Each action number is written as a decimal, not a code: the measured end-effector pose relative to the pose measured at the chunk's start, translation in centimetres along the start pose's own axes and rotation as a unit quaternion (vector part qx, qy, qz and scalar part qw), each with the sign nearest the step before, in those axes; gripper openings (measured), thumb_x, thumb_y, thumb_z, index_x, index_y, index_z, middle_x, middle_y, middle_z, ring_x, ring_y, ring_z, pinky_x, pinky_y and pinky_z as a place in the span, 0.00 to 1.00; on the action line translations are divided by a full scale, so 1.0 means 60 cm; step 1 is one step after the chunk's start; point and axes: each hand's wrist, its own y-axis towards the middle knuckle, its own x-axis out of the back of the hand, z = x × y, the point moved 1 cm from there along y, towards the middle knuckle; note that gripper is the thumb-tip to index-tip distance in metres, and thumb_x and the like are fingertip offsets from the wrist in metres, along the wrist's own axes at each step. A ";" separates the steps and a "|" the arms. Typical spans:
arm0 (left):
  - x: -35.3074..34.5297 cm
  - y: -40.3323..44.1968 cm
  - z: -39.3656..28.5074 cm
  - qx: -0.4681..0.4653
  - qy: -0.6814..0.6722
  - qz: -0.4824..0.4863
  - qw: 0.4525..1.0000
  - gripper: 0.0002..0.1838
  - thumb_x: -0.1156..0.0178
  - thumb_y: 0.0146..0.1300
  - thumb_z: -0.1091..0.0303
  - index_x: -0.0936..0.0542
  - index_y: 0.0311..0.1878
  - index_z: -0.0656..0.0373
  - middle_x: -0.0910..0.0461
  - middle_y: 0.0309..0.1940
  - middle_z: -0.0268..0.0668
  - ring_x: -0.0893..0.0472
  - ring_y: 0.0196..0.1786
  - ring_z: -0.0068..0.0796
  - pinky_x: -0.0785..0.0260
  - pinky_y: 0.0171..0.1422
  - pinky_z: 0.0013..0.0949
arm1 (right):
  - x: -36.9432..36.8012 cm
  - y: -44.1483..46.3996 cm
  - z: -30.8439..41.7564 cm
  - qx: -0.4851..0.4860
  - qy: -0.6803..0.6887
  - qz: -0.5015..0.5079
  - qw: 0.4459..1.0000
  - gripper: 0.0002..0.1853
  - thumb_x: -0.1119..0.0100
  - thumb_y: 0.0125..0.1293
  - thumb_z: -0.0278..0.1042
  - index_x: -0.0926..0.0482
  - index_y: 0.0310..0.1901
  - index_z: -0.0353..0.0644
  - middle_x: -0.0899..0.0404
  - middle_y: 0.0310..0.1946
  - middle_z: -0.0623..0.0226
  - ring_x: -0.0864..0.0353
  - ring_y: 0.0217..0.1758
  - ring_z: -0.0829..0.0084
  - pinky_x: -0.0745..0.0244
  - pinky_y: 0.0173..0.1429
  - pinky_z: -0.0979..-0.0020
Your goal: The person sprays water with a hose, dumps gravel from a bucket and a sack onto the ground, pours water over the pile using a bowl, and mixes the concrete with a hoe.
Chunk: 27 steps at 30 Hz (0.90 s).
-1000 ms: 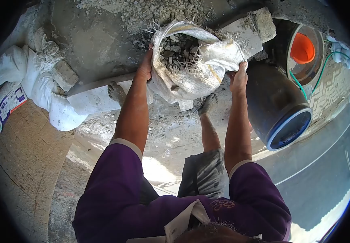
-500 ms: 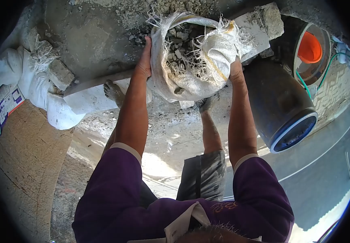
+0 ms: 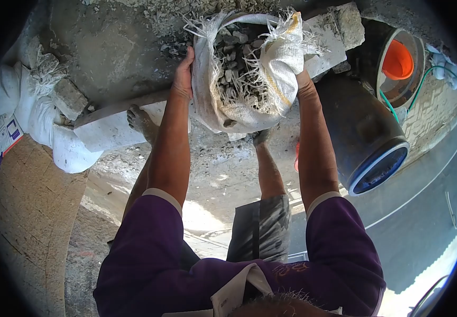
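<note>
Between my two hands is a white woven sack [image 3: 244, 117] with a frayed, open mouth. Grey stone rubble [image 3: 233, 58] shows inside it. My left hand [image 3: 184, 75] presses against the sack's left side, thumb up along the cloth, its other fingers mostly hidden. On the opposite side my right hand [image 3: 304, 84] holds the sack, its fingers hidden by the folded cloth. The sack is at the pale stone ledge [image 3: 114, 122]; whether it rests there I cannot tell.
To the right lies a dark barrel [image 3: 352, 127] with a blue rim. Behind it an orange bucket [image 3: 397, 59] sits in another container, near a green hose [image 3: 423, 87]. White sacks [image 3: 33, 100] and a broken block [image 3: 70, 99] are at left. Loose rubble [image 3: 186, 16] covers the ground ahead.
The sack's mouth now faces me a little more, showing more rubble. Both hands keep their places on it. The view has shifted slightly, and a red edge now shows beside my right forearm.
</note>
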 end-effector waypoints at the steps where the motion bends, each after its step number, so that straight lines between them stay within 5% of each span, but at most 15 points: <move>1: 0.003 -0.003 0.004 -0.002 -0.020 0.008 1.000 0.33 0.45 0.64 0.39 0.26 0.61 0.57 0.21 0.53 0.38 0.22 0.54 0.35 0.30 0.59 0.40 | -0.015 -0.013 0.008 0.002 0.011 -0.019 1.000 0.23 0.41 0.66 0.41 0.26 0.57 0.36 0.20 0.48 0.63 0.21 0.48 0.73 0.24 0.54 0.71; 4: 0.025 0.000 0.017 0.000 -0.046 0.015 0.999 0.29 0.45 0.65 0.42 0.24 0.58 0.57 0.19 0.48 0.37 0.19 0.49 0.34 0.27 0.55 0.37 | -0.012 -0.003 0.011 -0.070 0.008 0.021 0.997 0.22 0.39 0.65 0.41 0.25 0.56 0.37 0.20 0.47 0.64 0.21 0.47 0.74 0.24 0.53 0.71; 9: 0.067 0.037 0.038 0.015 -0.041 -0.003 0.999 0.27 0.46 0.66 0.42 0.22 0.55 0.56 0.17 0.41 0.34 0.18 0.42 0.30 0.26 0.48 0.35 | -0.014 0.000 0.008 -0.033 -0.053 -0.005 0.998 0.22 0.40 0.66 0.41 0.26 0.57 0.38 0.21 0.49 0.67 0.21 0.49 0.74 0.25 0.55 0.71; 12: 0.123 0.058 0.068 -0.024 -0.034 0.088 0.995 0.28 0.49 0.67 0.42 0.24 0.58 0.56 0.18 0.46 0.36 0.19 0.46 0.33 0.26 0.52 0.38 | -0.012 0.011 -0.017 0.060 -0.002 0.068 0.996 0.22 0.42 0.67 0.40 0.28 0.59 0.39 0.23 0.52 0.66 0.23 0.52 0.73 0.27 0.59 0.70; 14: 0.078 0.026 0.080 -0.043 -0.146 0.011 0.988 0.29 0.51 0.67 0.42 0.27 0.61 0.54 0.21 0.53 0.37 0.21 0.53 0.36 0.27 0.57 0.41 | -0.019 0.009 -0.025 0.060 0.108 0.112 0.986 0.21 0.46 0.69 0.39 0.29 0.60 0.42 0.24 0.55 0.64 0.25 0.55 0.72 0.29 0.61 0.69; 15: 0.078 0.023 0.077 -0.007 -0.151 0.074 0.986 0.31 0.52 0.67 0.40 0.29 0.64 0.52 0.25 0.58 0.36 0.24 0.58 0.38 0.29 0.61 0.44 | -0.028 0.009 -0.024 0.118 -0.087 0.119 0.982 0.19 0.43 0.67 0.34 0.27 0.59 0.41 0.24 0.55 0.63 0.25 0.56 0.71 0.30 0.62 0.69; 17: 0.080 0.015 0.072 0.022 -0.126 0.012 0.992 0.31 0.52 0.66 0.38 0.27 0.62 0.50 0.23 0.55 0.37 0.23 0.53 0.37 0.28 0.57 0.43 | -0.051 0.007 -0.019 0.239 -0.386 0.128 0.882 0.21 0.38 0.62 0.28 0.25 0.57 0.40 0.23 0.55 0.62 0.26 0.58 0.67 0.32 0.64 0.68; 18: 0.085 0.030 0.063 0.029 -0.097 -0.041 0.994 0.30 0.52 0.66 0.38 0.26 0.61 0.50 0.22 0.52 0.37 0.22 0.51 0.37 0.28 0.56 0.43 | -0.071 0.020 -0.020 0.266 -0.426 0.065 0.863 0.17 0.44 0.64 0.33 0.23 0.53 0.37 0.22 0.53 0.54 0.24 0.58 0.59 0.31 0.62 0.67; 20: 0.156 0.095 0.091 0.041 -0.102 0.026 0.994 0.29 0.52 0.66 0.38 0.24 0.58 0.50 0.20 0.47 0.37 0.21 0.48 0.37 0.27 0.54 0.42 | -0.088 0.043 0.000 0.142 -0.538 0.040 0.830 0.20 0.45 0.66 0.34 0.26 0.59 0.40 0.22 0.54 0.62 0.23 0.56 0.63 0.31 0.63 0.65; 24: 0.082 0.010 0.061 -0.053 -0.091 -0.041 0.994 0.25 0.53 0.67 0.42 0.22 0.53 0.50 0.20 0.40 0.35 0.21 0.41 0.30 0.26 0.47 0.38 | -0.111 0.018 0.003 0.162 -0.582 -0.032 0.796 0.19 0.49 0.69 0.36 0.26 0.58 0.38 0.22 0.54 0.60 0.21 0.54 0.62 0.29 0.60 0.66; 25: 0.072 -0.003 0.056 -0.065 -0.117 -0.041 0.990 0.25 0.52 0.67 0.42 0.22 0.52 0.50 0.20 0.39 0.35 0.21 0.41 0.30 0.26 0.46 0.38 | -0.126 0.003 0.005 0.180 -0.354 -0.035 0.917 0.19 0.50 0.69 0.37 0.27 0.58 0.37 0.22 0.54 0.59 0.21 0.54 0.63 0.27 0.58 0.67; 27: 0.049 -0.026 0.043 -0.087 -0.166 -0.026 0.982 0.24 0.52 0.66 0.42 0.21 0.51 0.50 0.20 0.38 0.34 0.21 0.40 0.29 0.26 0.44 0.37 | -0.157 -0.016 0.024 0.129 0.124 -0.001 0.984 0.20 0.50 0.71 0.39 0.28 0.58 0.35 0.22 0.52 0.60 0.21 0.52 0.69 0.24 0.53 0.69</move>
